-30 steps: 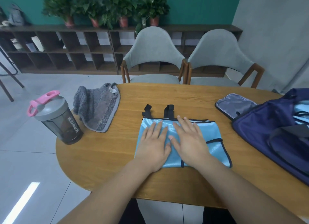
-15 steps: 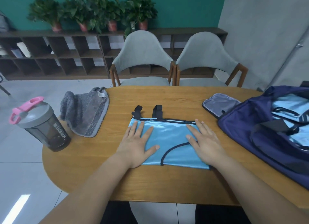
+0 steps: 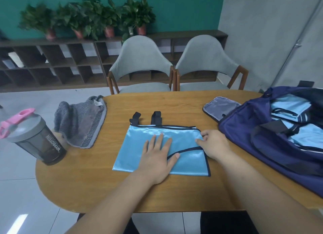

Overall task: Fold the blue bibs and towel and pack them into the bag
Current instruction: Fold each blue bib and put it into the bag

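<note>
The blue bib (image 3: pixel 138 146) was laid flat on the table (image 3: pixel 157 195), its long axis run side to side, parallel to the near table edge. Two black straps (image 3: pixel 146 117) were left poking out past its far edge. Its middle was pressed down by the left hand (image 3: pixel 157 156), fingers straight and spread, nothing grasped. Its right edge was pinched by the right hand (image 3: pixel 215 144), thumb on top and fingers curled at the hem. That edge was therefore judged the one to be moved next, either carried leftward over the flat hand as a further fold or lifted away.

The bag (image 3: pixel 258 146) was set just right of the bib, nearer the right hand, and was open, with folded blue bibs (image 3: pixel 290 107) seen inside. Only a narrow strip of bare wood was left between bib and bag. A wider stretch was left on the bib's left, up to the grey towel (image 3: pixel 82 121), which was draped at the table edge, left of the bib and farther back. A shaker bottle (image 3: pixel 36 139) was stood farthest left of the bib, near the towel.
</note>
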Available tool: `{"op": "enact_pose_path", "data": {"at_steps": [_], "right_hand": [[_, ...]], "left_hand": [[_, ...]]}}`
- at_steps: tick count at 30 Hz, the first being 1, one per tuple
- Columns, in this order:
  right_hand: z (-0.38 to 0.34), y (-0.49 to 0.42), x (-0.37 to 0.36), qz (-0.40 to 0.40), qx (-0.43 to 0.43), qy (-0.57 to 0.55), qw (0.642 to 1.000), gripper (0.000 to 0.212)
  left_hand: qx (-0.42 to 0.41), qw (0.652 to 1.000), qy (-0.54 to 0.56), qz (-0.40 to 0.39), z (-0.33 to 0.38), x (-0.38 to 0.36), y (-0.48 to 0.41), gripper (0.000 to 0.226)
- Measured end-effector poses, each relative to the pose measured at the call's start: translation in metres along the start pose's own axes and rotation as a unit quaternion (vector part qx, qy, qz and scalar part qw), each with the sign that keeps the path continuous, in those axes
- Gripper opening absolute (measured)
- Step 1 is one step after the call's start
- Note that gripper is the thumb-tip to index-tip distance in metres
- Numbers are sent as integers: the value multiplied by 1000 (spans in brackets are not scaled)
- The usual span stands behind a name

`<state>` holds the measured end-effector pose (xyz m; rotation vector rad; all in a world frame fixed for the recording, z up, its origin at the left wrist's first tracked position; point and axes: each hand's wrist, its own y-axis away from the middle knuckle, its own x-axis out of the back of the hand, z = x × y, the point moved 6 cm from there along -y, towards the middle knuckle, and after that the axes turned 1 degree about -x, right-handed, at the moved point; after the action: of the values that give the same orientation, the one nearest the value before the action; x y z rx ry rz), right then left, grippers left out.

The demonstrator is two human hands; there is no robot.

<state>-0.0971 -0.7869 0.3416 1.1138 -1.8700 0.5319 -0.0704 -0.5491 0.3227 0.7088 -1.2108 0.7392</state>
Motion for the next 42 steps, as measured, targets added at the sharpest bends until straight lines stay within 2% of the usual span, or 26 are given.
{"op": "enact_pose_path", "data": {"at_steps": [3,6,10,13,17,20,23,28,33,36,39,42], "right_hand": [[-8,-4,5,10,11,-81,997,20],[-12,-6,8,33,48,-145,988,17],[-4,-9,-1,28,44,-81,995,27],[-7,-16,-1,23,34,-27,999,36],[-16,-33,-4,18,51,46,998,52],[-20,-39,-10,-26,102,101,989,54],[-17,-41,-11,-40,129,131,982,44],[-6,-44,-4,-29,100,56,993,23],[-1,-40,3,-34,88,13,995,9],[4,-37,9,-30,78,-61,995,8],[10,-34,15,-34,70,-121,990,9],[15,-32,17,-46,53,-142,987,10]], "left_hand": [[2,1000,-7,-5,-5,-5,4,83],[5,1000,-19,0,-7,-6,7,86],[11,1000,-28,1,-7,-6,9,88],[-5,999,-34,36,-2,-1,11,85],[-72,995,-8,72,19,5,16,80],[-164,985,11,54,50,-1,20,81],[-190,981,-40,-4,67,-19,23,82],[-207,977,-45,-7,68,-18,24,80],[-259,959,-12,115,83,-8,31,70],[-240,960,-23,139,97,-7,34,64],[-231,958,-56,161,110,-7,33,48],[-268,936,-130,189,120,-12,34,28]]}}
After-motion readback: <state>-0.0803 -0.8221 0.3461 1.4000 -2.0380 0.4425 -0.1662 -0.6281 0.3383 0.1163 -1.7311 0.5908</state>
